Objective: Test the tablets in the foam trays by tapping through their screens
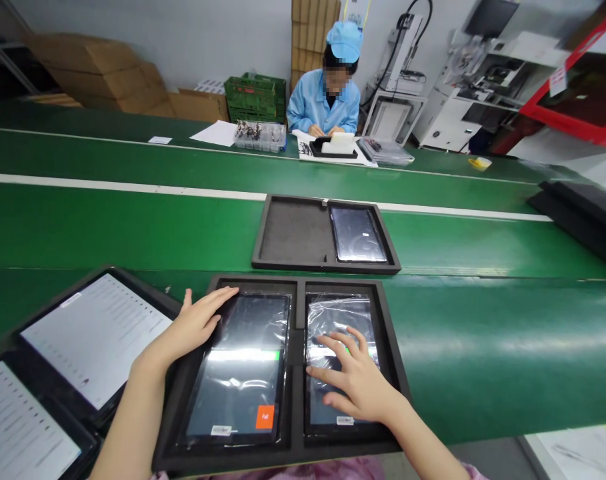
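Observation:
In front of me lies a black foam tray (296,400) with two compartments, each holding a tablet under clear film. My left hand (197,325) rests at the upper left edge of the left tablet (237,387), fingers stretched out. That tablet's dark screen shows a green patch and an orange square reading "Fail". Over the right tablet (339,313) my right hand (355,380) is spread, its fingertips on or just above the filmed screen. Both tablets bear a small white label near the bottom. Neither hand grips anything.
Beyond it, another foam tray (295,233) on the green belt (107,220) holds one tablet (359,233) on its right side. Two lit tablets (100,333) lie at left. Across the line sits a person (327,100) in blue, beside a parts box (260,137).

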Demonstrator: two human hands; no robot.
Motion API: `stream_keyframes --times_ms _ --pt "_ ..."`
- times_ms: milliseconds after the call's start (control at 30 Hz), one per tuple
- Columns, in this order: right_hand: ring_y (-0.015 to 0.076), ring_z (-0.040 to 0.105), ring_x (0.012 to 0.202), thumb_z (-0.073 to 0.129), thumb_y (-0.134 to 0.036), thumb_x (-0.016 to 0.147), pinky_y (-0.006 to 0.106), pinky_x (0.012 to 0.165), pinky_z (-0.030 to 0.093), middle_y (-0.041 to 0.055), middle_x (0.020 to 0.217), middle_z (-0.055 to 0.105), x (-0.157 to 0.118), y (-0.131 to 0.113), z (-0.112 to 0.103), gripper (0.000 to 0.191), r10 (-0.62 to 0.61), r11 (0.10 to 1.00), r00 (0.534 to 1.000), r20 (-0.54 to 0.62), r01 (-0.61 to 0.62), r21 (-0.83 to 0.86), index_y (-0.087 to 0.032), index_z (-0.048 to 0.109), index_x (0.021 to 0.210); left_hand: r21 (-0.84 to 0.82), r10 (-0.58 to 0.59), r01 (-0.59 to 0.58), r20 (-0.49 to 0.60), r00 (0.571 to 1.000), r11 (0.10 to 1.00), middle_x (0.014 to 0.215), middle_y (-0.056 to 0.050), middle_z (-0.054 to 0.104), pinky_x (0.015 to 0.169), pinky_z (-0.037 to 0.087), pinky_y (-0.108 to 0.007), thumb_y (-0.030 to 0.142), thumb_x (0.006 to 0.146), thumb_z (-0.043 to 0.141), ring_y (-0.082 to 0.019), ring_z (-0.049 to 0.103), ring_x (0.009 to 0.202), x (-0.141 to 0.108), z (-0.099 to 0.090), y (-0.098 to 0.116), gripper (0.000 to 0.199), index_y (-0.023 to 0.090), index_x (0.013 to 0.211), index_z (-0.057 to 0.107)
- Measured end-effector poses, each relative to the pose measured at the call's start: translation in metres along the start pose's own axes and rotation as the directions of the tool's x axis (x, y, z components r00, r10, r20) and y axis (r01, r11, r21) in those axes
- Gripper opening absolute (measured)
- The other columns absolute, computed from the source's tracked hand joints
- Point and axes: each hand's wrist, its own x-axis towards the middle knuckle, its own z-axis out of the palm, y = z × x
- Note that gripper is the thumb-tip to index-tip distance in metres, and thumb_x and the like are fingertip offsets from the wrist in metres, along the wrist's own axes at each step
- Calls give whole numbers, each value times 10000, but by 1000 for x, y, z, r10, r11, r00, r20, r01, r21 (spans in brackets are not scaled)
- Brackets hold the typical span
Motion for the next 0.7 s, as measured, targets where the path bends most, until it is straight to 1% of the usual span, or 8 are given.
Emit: stream_keyframes --times_ms 133,233,300,367,467,567,633,700 --pt "310 471 1287 455 -561 1050 614 1173 218 75 1428 540 -11 14 -8 374 33 997 999 14 -34 64 -323 745 1051 34 -14 14 12 1000 999 1569 -128 479 1127 15 -845 308 929 361 -382 418 1467 4 -4 7 608 288 1534 422" --pt "296 488 1274 457 -403 1050 600 1159 266 62 1363 581 -20 40 -17 322 231 971 971 -66 -226 76 -302 750 964 141 -17 21 -33 999 990 1438 -189 576 1116 -44 -850 466 927 490 -415 532 1338 17 -1 29 578 246 1460 517" --pt "301 523 1216 449 -322 1023 576 1080 377 100 1297 595 -22 62 -14 302 460 887 862 -216 -455 74 -283 748 1031 186 53 -46 -31 998 982 1366 -186 619 1146 -35 -821 504 944 515 -391 571 1287 31 3 53 556 230 1427 552" --pt "306 555 1137 447 -279 987 554 990 452 132 1218 600 -23 82 -5 298 617 772 695 -370 -626 111 -242 738 1040 177 161 -164 27 987 970 1382 -160 622 1208 78 -751 443 983 487 -348 573 1305 44 6 81 484 232 1412 565" --pt "304 576 1075 459 -259 947 534 939 486 149 1152 597 -20 96 4 279 665 718 576 -475 -669 193 -204 728 994 129 281 -292 94 955 948 1436 -137 604 1224 250 -654 310 992 456 -320 562 1339 53 -5 124 395 216 1339 620" --pt "266 612 991 495 -263 971 442 870 519 116 1036 631 -9 84 -20 239 654 755 616 -439 -571 322 -212 724 929 -49 449 -447 55 892 893 1365 -75 661 1173 414 -492 293 1027 393 -255 621 1259 38 -43 164 366 245 1253 677" --pt "218 638 887 501 -250 1011 357 781 537 64 925 656 4 62 -57 235 596 765 745 -301 -411 495 -240 717 921 -245 564 -540 36 825 805 1238 -24 724 1026 531 -345 291 1054 341 -196 682 1125 16 -72 187 400 298 1194 716" --pt "197 655 848 485 -268 1051 321 732 558 33 916 677 17 30 -99 237 438 713 882 -173 -224 664 -290 720 1036 -358 614 -576 -9 790 735 1127 -4 759 958 565 -329 308 1056 342 -194 712 1030 -8 -94 203 419 360 1155 745"
